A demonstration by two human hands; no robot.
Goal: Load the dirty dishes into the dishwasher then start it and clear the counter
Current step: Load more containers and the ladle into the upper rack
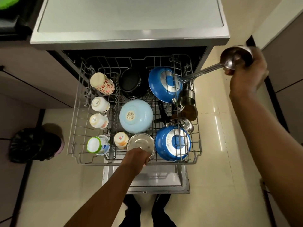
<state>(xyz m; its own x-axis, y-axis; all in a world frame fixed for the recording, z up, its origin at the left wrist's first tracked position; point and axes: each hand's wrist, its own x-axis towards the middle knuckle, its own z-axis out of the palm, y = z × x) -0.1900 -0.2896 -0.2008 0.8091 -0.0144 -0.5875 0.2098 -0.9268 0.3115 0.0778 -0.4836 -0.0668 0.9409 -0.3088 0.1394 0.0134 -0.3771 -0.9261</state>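
The dishwasher's wire rack (77,128) is pulled out over the open door (147,182). My left hand (136,158) grips the near edge of a steel bowl (141,143) standing upside down at the rack's front. My right hand (247,74) holds a steel ladle (234,57) by its bowl, off to the right of the rack; the handle (201,72) points down-left to the rack's right edge. In the rack sit two blue pans (164,84) (173,143), a light blue bowl (136,116), a black bowl (131,83) and several cups (102,83).
Small steel cups (186,96) and a brown one (191,112) line the rack's right side. The dishwasher top (129,17) spreads above. A black bin bag (32,144) stands on the floor at left. My feet (147,208) are just behind the door.
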